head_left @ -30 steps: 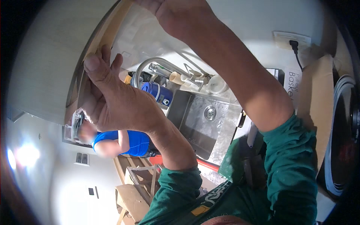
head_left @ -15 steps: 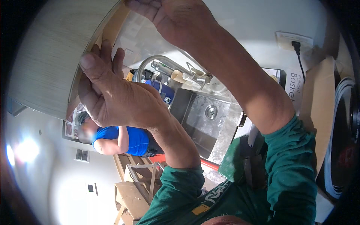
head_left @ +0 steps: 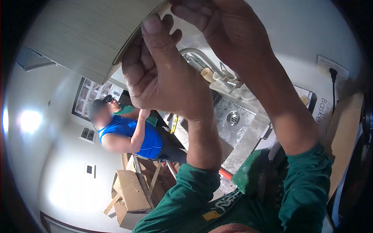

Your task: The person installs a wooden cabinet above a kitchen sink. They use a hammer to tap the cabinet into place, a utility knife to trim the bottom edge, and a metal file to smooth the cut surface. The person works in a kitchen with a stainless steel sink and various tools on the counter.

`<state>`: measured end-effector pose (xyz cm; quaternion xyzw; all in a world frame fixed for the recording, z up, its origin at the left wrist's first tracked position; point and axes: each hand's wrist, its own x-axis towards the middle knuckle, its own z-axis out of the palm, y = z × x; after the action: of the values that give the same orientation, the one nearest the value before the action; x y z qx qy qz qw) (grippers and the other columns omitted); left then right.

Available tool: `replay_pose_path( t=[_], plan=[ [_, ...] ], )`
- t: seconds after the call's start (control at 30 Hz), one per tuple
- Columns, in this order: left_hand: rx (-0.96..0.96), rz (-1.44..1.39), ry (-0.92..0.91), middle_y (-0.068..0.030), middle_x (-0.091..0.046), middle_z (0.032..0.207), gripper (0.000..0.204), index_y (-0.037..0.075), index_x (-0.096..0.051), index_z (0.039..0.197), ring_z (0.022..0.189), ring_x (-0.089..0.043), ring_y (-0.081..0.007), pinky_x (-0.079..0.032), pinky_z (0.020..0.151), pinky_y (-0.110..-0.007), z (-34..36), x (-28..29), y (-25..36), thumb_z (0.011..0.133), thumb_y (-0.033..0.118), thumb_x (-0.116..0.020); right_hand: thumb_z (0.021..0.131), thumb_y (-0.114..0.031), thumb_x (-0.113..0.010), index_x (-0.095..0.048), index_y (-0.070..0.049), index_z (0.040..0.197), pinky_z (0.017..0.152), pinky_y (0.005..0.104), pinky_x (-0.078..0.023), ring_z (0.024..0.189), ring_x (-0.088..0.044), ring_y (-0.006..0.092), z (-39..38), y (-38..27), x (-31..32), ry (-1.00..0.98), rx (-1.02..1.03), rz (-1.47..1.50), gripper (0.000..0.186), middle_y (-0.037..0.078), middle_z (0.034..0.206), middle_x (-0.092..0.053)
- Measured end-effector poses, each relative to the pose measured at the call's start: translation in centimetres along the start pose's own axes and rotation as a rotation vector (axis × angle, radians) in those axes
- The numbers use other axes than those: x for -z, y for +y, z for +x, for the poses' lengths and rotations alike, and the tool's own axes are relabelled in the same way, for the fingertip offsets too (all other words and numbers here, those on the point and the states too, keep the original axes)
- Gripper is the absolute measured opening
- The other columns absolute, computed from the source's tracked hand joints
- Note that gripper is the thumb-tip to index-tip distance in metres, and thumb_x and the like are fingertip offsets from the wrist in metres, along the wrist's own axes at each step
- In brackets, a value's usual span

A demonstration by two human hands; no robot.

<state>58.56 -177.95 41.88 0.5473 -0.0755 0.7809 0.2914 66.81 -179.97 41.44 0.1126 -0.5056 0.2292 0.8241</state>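
At far left, a pale wood-grain panel [head_left: 93, 35] fills the upper corner of your view, its near edge slanting up toward your hands. Below it, a cardboard box [head_left: 130, 190] leans among wooden strips, while a person in a blue sleeveless top [head_left: 132, 134] stands beyond, another in green close behind.

Your left hand [head_left: 167, 73] is raised to the panel's edge, half uncurled, the thumb pointing up along the edge and the fingers bent in behind it; whether it grips or merely steadies cannot be told. Should it be carrying weight, a loose hold could let the edge slide off those bent fingers, and a sudden tilt could pinch them.

Farther right, the steel sink [head_left: 221, 112] and its faucet [head_left: 234, 84] show beyond your forearms; a dropped panel might strike either, or chip the counter [head_left: 241, 155].

Your right hand [head_left: 237, 35] reaches to the top border, fingers partly bent near the panel's upper end; what it holds, if anything, is out of sight. Uneven support between your hands could twist the panel.

At far right, a black cord [head_left: 333, 87] hangs from a wall outlet beside a cardboard sheet [head_left: 344, 143], where a stray elbow might snag.
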Motion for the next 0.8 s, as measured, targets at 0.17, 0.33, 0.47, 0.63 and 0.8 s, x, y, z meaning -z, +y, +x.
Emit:
replay_pose_path(
  t=[0.17, 0.33, 0.47, 0.63, 0.8],
  plan=[
    [-0.038, 0.021, -0.025, -0.0173, -0.073, 0.088, 0.029, -0.009, -0.065, 0.097, 0.077, -0.072, -0.0195, -0.058, 0.066, -0.026, 0.3, 0.5, 0.4, 0.089, 0.017, -0.073, 0.102, -0.032, -0.05, -0.049, 0.007, 0.127, 0.11, 0.0368, -0.042, 0.122, -0.055, 0.0237, -0.4, -0.6, -2.5, 0.073, -0.092, -0.008, 0.047, 0.018, 0.125, -0.057],
    [-0.11, -0.021, -0.049, -0.02, -0.072, 0.091, 0.032, -0.01, -0.066, 0.099, 0.078, -0.074, -0.0249, -0.064, 0.068, -0.031, 0.0, 0.2, -0.5, 0.091, 0.021, -0.07, 0.102, -0.032, -0.05, -0.049, 0.009, 0.126, 0.111, 0.0368, -0.041, 0.123, -0.055, 0.0239, -1.1, -0.9, -1.9, -0.019, -0.023, -0.099, 0.047, 0.018, 0.124, -0.058],
    [-0.125, 0.003, -0.057, -0.02, -0.072, 0.091, 0.033, -0.011, -0.067, 0.099, 0.078, -0.074, -0.0251, -0.064, 0.068, -0.031, 0.3, 0.9, -0.3, 0.091, 0.021, -0.07, 0.103, -0.03, -0.048, -0.049, 0.01, 0.125, 0.111, 0.0369, -0.041, 0.122, -0.055, 0.0238, -1.0, -0.8, -1.9, 0.022, -0.106, 0.036, 0.046, 0.019, 0.123, -0.058],
    [-0.18, -0.02, -0.064, -0.0208, -0.072, 0.091, 0.034, -0.012, -0.066, 0.097, 0.078, -0.074, -0.026, -0.064, 0.067, -0.032, 0.5, 1.0, -0.7, 0.091, 0.021, -0.069, 0.103, -0.029, -0.049, -0.049, 0.01, 0.124, 0.111, 0.0367, -0.041, 0.12, -0.056, 0.0234, -0.9, -0.1, -1.9, -0.048, 0.02, -0.068, 0.045, 0.019, 0.121, -0.058],
    [-0.202, 0.093, -0.083, -0.0224, -0.072, 0.089, 0.035, -0.013, -0.067, 0.095, 0.077, -0.074, -0.0267, -0.064, 0.067, -0.032, 0.9, 1.3, -0.3, 0.091, 0.022, -0.069, 0.103, -0.031, -0.05, -0.048, 0.01, 0.125, 0.11, 0.0372, -0.04, 0.121, -0.055, 0.0236, -1.3, -0.8, -2.1, -0.017, -0.05, -0.018, 0.046, 0.019, 0.123, -0.056]
  ],
)
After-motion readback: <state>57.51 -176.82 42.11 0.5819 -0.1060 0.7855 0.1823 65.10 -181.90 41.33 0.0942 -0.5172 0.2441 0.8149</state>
